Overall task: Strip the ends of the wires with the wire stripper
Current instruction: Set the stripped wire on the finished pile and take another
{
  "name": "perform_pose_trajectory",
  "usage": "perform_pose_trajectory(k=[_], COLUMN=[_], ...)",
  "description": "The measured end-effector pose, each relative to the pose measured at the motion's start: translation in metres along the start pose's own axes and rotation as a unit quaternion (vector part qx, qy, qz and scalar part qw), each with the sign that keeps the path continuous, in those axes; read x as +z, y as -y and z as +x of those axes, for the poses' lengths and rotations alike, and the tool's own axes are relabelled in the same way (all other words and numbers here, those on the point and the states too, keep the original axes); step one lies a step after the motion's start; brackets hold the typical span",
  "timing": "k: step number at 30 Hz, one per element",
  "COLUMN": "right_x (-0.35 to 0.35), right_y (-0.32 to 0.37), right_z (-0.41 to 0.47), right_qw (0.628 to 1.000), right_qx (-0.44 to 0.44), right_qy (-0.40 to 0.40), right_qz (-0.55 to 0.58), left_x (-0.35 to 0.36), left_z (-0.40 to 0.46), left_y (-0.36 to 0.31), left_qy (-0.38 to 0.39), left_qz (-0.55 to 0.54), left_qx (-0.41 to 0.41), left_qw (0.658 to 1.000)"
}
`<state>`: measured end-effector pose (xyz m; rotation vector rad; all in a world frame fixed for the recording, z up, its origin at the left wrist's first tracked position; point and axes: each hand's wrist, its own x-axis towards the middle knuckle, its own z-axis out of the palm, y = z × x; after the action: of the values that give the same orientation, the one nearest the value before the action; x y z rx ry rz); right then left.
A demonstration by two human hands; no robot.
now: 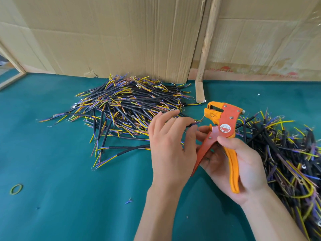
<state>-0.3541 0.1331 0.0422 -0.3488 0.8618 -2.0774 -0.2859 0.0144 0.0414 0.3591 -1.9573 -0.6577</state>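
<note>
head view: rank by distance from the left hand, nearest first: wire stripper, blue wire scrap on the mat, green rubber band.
From the left hand:
1. wire stripper, just right of it, gripped by the right hand
2. blue wire scrap, near side, down-left on the mat
3. green rubber band, far left edge

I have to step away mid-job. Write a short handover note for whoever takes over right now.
Left hand pinches one black wire, its thin end reaching toward the head of the wire stripper.
Right hand grips the stripper by its handles, which are spread.
Far pile lies by the cardboard; right pile lies beside the right hand.
Left: squeeze, strip this end, carry on. Which pile is finished I cannot tell.
</note>
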Motion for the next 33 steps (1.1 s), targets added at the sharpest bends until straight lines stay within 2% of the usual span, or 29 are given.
perform_pose_trajectory(k=[3,15,25,27,33], right_x=[-0.001,-0.001,-0.002,-0.001,-0.001], right_y=[0.001,-0.003,-0.002,-0.001,-0.002], right_z=[0.0,0.002,0.001,0.001,0.001], right_qw=[1.0,0.997,0.994,0.994,0.993], right_qx=[0.001,0.029,0.036,0.036,0.036], right_qy=[0.01,-0.053,-0.072,-0.073,-0.081], right_qz=[0.005,-0.054,-0.075,-0.078,-0.077], left_x=[0.001,-0.008,-0.007,-0.007,-0.007], left_z=[-0.001,-0.001,-0.006,-0.006,-0.005], left_y=[-0.001,0.016,0.029,0.031,0.036], left_qy=[0.008,0.059,0.176,0.167,0.059], left_qz=[-0.001,-0.012,0.033,0.029,-0.005], left_qx=[0.013,-0.091,-0.1,-0.105,-0.134], left_qw=[1.0,0.994,0.979,0.98,0.989])
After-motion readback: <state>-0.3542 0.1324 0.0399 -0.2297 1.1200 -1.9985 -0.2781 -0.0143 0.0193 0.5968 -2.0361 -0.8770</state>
